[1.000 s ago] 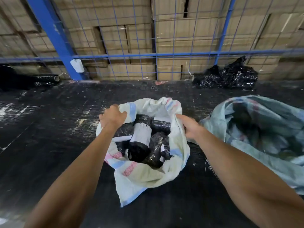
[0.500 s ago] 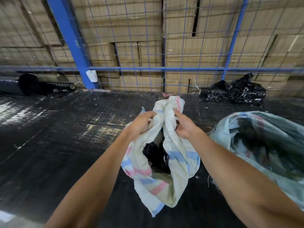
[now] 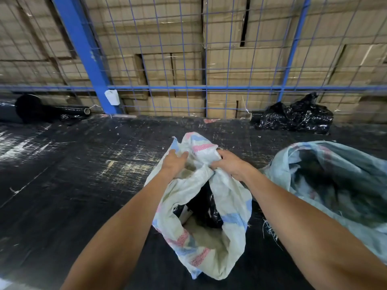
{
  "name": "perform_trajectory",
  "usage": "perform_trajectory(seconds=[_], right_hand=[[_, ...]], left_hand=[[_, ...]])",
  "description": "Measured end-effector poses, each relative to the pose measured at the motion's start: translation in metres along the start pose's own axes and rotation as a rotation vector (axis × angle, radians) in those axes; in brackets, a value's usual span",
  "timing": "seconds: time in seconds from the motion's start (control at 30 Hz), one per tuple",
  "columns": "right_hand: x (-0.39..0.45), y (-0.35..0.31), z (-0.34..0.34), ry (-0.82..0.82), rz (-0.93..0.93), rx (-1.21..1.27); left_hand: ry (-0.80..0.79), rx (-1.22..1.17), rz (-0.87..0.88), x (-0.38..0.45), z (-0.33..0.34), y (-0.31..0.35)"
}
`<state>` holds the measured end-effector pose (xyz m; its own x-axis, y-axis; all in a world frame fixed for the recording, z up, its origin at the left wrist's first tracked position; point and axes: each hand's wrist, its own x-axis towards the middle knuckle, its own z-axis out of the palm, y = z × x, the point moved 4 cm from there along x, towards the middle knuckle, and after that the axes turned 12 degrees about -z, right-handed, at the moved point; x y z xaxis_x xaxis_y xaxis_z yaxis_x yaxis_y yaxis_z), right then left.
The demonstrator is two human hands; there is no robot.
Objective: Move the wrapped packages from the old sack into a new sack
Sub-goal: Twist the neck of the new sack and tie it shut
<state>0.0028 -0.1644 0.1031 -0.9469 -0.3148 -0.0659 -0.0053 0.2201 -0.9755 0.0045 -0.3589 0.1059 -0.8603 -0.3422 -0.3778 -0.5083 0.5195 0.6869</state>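
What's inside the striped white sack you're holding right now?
Black wrapped packages show through the gap in the striped white sack, one with a white label. Folded cloth, gripped by the left hand and right hand, hides how many.

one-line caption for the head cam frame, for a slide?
Both hands, left and right, gather the striped sack's mouth over black wrapped packages.

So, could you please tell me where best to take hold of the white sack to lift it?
Grip the gathered neck at the top of the white sack, coming from above. Both hands, left and right, already bunch the cloth there, and the black packages hang low inside.
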Motion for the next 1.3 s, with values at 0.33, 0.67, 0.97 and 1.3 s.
perform_trajectory(seconds=[0.33,0.67,0.97,1.3], right_hand=[[0.022,0.017,-0.038,0.204,0.294,0.592],[0.063,-0.118,-0.071,0.62,-0.358,-0.001],[0.053,-0.19,-0.072,0.742,-0.614,-0.559],[0.047,-0.194,-0.065,0.217,-0.21,0.345]], left_hand=[[-0.163,0.028,0.159,0.024,-0.023,0.04],[0.309,-0.014,0.433,0.013,-0.103,0.124],[0.198,-0.535,0.458,-0.013,-0.146,0.169],[0.279,-0.277,0.533,-0.033,-0.121,0.181]])
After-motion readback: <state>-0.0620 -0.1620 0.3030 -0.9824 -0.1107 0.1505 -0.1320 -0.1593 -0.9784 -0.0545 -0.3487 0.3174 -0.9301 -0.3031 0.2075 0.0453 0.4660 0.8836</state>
